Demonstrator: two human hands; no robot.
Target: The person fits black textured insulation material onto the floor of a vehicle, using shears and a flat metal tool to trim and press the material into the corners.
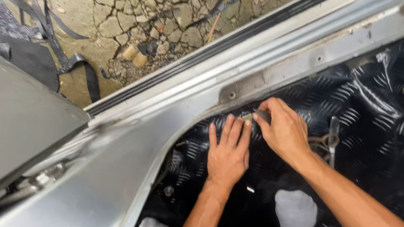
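Note:
My left hand (228, 151) lies flat, fingers spread, pressing on a glossy black checker-patterned floor mat (357, 113) inside a vehicle. My right hand (284, 128) is closed around a small metal blade or cutter (261, 115), its tip at the mat's edge where it meets the grey door sill (235, 90). The two hands are almost touching near the sill.
A grey painted sill and door frame (126, 168) run diagonally. Outside lies cracked dirt ground (139, 29) with black straps (80, 63). A metal tool (333, 134) rests on the mat to the right. Grey patches (294, 208) show through the mat near me.

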